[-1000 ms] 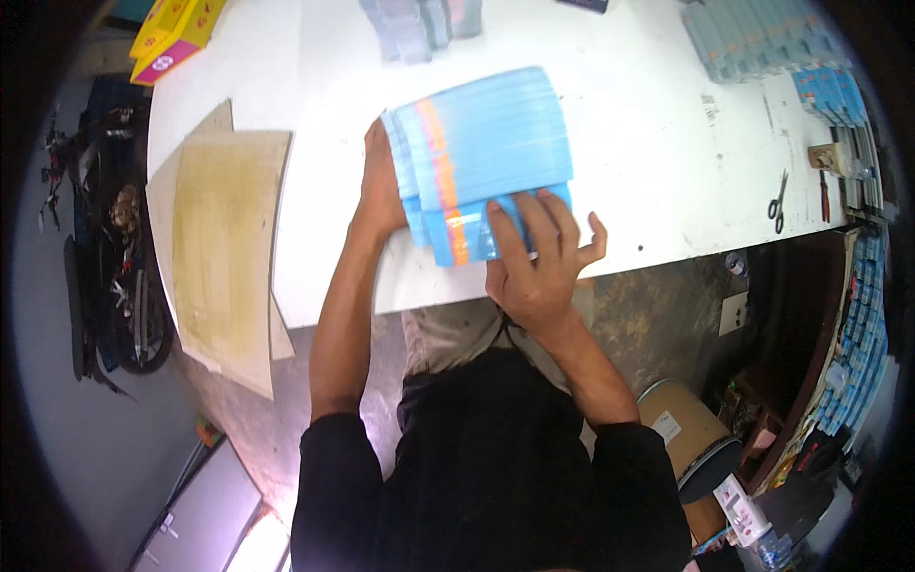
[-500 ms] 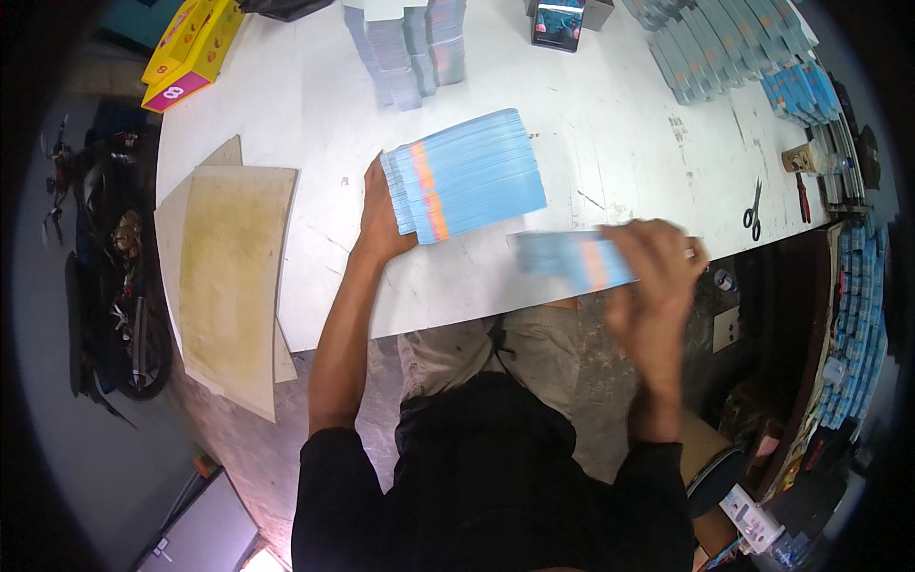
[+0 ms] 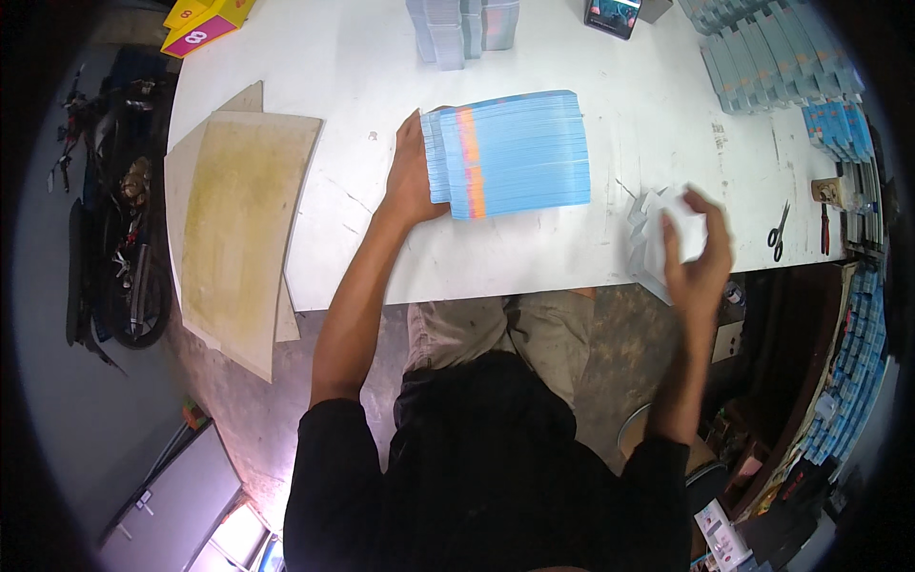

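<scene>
A thick block of light-blue folded paper pieces (image 3: pixel 529 153) with an orange-pink band lies near the middle of the white table. My left hand (image 3: pixel 412 176) is closed against its left end, fingers partly hidden behind it. At the table's front edge to the right, my right hand (image 3: pixel 701 253) curls round a smaller bundle of the folded paper (image 3: pixel 648 238). This bundle now shows pale whitish sides and stepped edges. The hand is slightly blurred, with thumb and fingers on either side of the bundle.
Pale boards (image 3: pixel 243 210) lie at the table's left. Grey stacks (image 3: pixel 462 33) stand at the back, more rows (image 3: pixel 782 57) at the far right. Scissors (image 3: pixel 779 232) lie near the right edge, a phone (image 3: pixel 612 14) and a yellow box (image 3: pixel 205 27) at the back.
My right hand has moved right and turned the small bundle, so its pale sides show instead of its blue and orange face. My left hand stays on the block. The whole view has shifted.
</scene>
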### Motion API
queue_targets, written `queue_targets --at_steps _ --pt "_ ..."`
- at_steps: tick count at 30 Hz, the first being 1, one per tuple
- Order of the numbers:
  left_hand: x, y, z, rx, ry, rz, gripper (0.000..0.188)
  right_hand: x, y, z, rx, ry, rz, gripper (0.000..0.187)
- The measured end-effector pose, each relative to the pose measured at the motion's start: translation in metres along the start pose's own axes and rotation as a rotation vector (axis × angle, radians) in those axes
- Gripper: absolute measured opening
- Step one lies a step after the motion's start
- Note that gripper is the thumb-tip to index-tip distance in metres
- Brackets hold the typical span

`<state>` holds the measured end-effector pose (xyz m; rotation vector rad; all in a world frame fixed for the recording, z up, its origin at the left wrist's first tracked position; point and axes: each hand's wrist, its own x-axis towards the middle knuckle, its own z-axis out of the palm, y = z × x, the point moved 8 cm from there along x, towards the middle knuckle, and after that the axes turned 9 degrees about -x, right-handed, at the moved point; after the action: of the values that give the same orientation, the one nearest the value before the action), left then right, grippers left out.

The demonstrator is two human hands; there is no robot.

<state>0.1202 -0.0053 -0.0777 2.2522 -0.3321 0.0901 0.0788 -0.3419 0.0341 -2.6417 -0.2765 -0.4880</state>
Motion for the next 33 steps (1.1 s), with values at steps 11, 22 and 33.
queue_targets --at_steps 11,22,33 --pt "-0.004 -0.002 0.002 -0.055 0.090 0.123 0.066 -0.070 -0.123 0.113 0.091 0.133 -0.258 0.077" --pt "-0.005 -0.014 0.003 -0.151 0.130 0.114 0.065 -0.073 -0.122 0.112 0.049 0.178 -0.266 0.072" --pt "-0.005 -0.019 0.005 -0.253 0.125 0.045 0.063 -0.075 -0.121 0.114 0.049 0.167 -0.258 0.073"
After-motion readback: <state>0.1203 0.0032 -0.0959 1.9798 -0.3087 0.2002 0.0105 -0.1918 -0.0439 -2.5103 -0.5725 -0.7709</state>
